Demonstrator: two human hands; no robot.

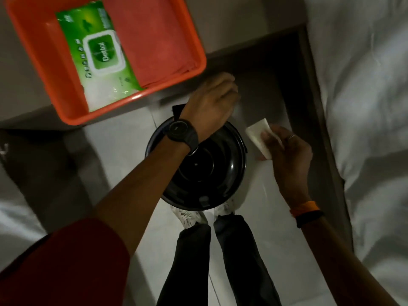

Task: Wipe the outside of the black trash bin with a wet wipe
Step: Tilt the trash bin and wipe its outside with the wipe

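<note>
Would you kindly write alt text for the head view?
Seen from above, the right hand holds a white wet wipe beside a black trash bin on the floor, while the left hand reaches over its far rim. An orange tray holds a green wipes pack.

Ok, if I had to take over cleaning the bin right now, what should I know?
Left hand: reaching across the far rim of the black trash bin; whether it grips anything is unclear.
Right hand: fingers shut on a white wet wipe, held beside the bin's right side.
Wipes pack lies in the orange tray on the ledge.
Done: wipe is out.
Left: how far the wiping has got cannot be told, so go round the whole outside.
</note>
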